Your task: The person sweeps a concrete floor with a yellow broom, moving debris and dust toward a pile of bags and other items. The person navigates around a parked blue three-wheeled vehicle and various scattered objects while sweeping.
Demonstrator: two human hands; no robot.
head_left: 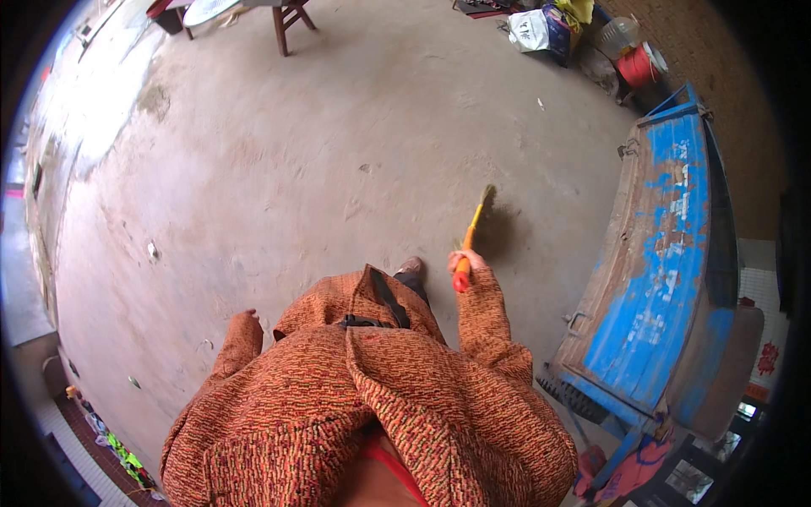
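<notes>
My right hand [466, 259] is closed around the orange-yellow handle of a broom [476, 221], just ahead of my body. The handle's red end [460, 281] points back toward me. Its thin far end, with a small brownish tuft, reaches out over the concrete floor, and a dark patch of shadow lies to its right. At my left side hangs my left hand [251, 313], mostly hidden by the sleeve; only a bit of the fingers shows, and I see nothing in it.
A worn blue metal cart bed [650, 279] stands along my right. Bags [541, 32] and a red bucket-like container [639, 66] sit at the far right. A wooden stool or table [287, 25] is at the far left. Small scraps [152, 249] lie on the concrete floor [279, 144].
</notes>
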